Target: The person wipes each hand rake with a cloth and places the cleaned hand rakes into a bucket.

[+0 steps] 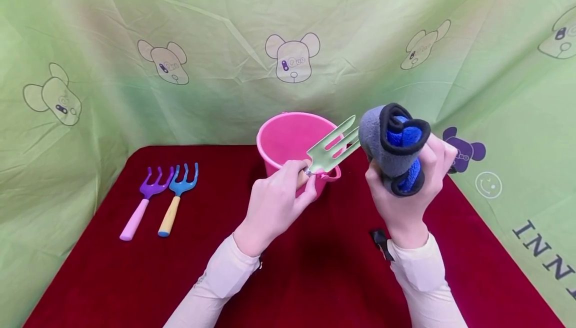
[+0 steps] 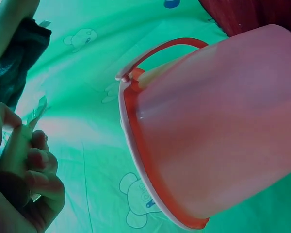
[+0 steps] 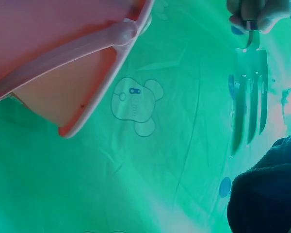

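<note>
My left hand (image 1: 279, 203) grips the wooden handle of a light green garden fork (image 1: 327, 153), its tines tilted up and to the right. In the left wrist view the fingers (image 2: 43, 165) curl round that handle. My right hand (image 1: 409, 193) holds a bunched cloth (image 1: 387, 138), grey outside and blue inside with black edging. The fork's tine tips lie close beside the cloth in the head view; whether they touch, I cannot tell. Behind the fork stands a pink bucket (image 1: 288, 133), its handle lowered at the near right side.
On the red tablecloth (image 1: 216, 268), to the left, lie a purple hand rake (image 1: 155, 185) with a pink handle and a blue hand rake (image 1: 183, 182) with a yellowish handle. A green curtain (image 1: 225, 93) printed with bear heads surrounds the table at the back and sides.
</note>
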Motion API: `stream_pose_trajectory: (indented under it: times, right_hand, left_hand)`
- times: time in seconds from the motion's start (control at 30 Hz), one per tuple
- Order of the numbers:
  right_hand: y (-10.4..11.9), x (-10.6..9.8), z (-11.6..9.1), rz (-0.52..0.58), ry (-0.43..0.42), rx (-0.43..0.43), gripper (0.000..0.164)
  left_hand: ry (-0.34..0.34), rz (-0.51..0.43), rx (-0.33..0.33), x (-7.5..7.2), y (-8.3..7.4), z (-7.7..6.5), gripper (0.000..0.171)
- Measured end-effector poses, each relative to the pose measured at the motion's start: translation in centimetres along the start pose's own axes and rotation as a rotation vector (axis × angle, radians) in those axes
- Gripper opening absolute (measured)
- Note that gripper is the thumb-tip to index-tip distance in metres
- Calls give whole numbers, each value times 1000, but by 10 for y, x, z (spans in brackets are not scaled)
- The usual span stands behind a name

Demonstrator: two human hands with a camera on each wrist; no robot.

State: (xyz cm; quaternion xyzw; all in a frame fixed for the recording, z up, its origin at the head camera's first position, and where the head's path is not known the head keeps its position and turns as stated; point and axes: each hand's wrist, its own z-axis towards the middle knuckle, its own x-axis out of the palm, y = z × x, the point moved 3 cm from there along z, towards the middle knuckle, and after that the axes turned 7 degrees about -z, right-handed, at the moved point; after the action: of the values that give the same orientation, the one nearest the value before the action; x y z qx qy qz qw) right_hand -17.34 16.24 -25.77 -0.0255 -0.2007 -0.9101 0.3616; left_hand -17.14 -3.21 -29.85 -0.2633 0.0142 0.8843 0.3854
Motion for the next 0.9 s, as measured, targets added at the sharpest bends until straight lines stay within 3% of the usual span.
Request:
stream_pose_trajectory:
  times: [0.17,0.33,0.63,0.73,0.9]
  right_hand:
    - [4,-4,-1,15,-73,-13,63]
    - [12,-7,-8,73,-66,-133,68]
    - [61,6,-12,129,54,-415,29]
    - [63,9,-14,106,121,-485,23]
    - [53,15,-22,39,153,-527,16]
  left_hand:
    - [27,28,-5,-1,3,0,21]
    - [54,40,-11,-1,4,-1,19]
    - [66,36,-14,-4,4,-3,17]
    - [90,36,-25,-5,5,-5,18]
    - [130,14,-59,-3,8,-7,16]
